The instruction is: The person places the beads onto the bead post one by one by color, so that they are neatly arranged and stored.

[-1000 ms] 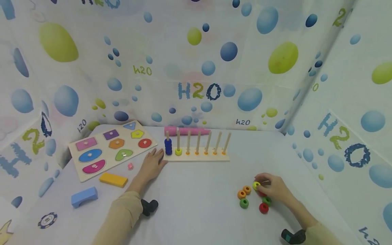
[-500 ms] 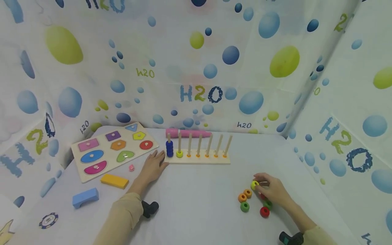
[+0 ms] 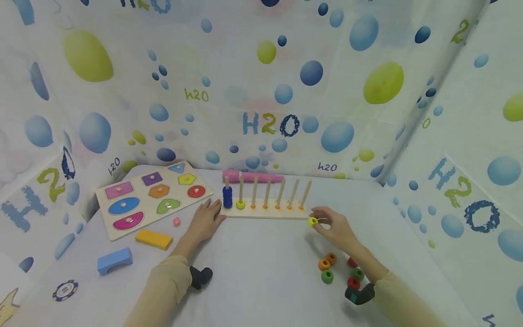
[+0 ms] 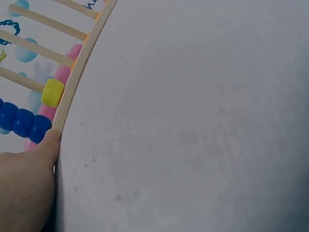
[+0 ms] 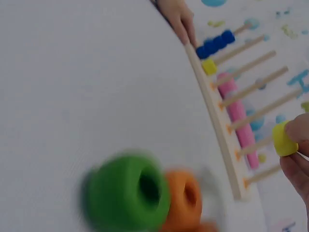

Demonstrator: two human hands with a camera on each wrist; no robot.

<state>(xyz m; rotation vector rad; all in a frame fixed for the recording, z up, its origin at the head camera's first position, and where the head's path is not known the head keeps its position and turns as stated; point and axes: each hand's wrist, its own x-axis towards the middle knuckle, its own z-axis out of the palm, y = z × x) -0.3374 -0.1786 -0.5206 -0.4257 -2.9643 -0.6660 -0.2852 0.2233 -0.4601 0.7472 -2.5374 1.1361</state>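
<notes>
A wooden peg rack (image 3: 263, 211) stands at the back of the table with several upright pegs. Its leftmost peg carries a stack of blue rings (image 3: 227, 196) and the second peg one yellow ring (image 3: 240, 205). My left hand (image 3: 203, 220) lies flat on the table, fingertips (image 4: 48, 137) touching the rack's left end. My right hand (image 3: 333, 225) pinches a yellow ring (image 3: 312, 221) (image 5: 284, 139) in the air just off the rack's right end. Loose orange, green and red rings (image 3: 339, 269) lie on the table below that hand.
A shape puzzle board (image 3: 152, 198) lies at the back left, with a yellow block (image 3: 153, 239), a blue arch block (image 3: 115, 260), a small pink die (image 3: 176, 221) and a poker chip (image 3: 65, 289) nearby. A pink cylinder (image 3: 251, 176) lies behind the rack. Patterned walls enclose the table.
My right hand lifted the yellow ring from the loose pile and carried it up and left to the rack's right end. The left hand stayed at the rack's left end.
</notes>
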